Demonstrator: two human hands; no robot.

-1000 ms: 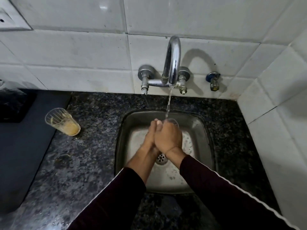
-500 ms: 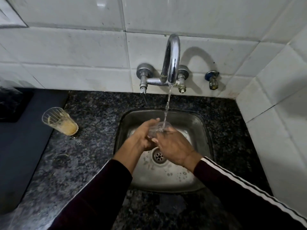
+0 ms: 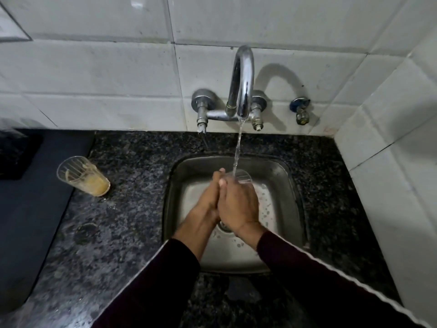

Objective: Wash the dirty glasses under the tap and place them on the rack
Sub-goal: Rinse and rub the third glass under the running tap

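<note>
Over the steel sink (image 3: 293,209) I hold a clear glass (image 3: 243,176) under the running chrome tap (image 3: 242,86). My right hand (image 3: 238,204) grips the glass from the near side, and only its rim shows past my fingers. My left hand (image 3: 208,200) presses against the glass and the right hand from the left. The water stream falls onto the rim. A second glass (image 3: 82,176), with yellowish residue at its bottom, stands tilted on the granite counter (image 3: 123,221) left of the sink.
A dark mat or tray (image 3: 28,209) covers the counter at the far left, with a black object behind it. A small blue valve (image 3: 300,110) sticks out of the tiled wall right of the tap. White tiled walls close the back and right.
Half a second ago my hands were spread around the glass from both sides. Now they are pressed together again with the glass upright under the stream.
</note>
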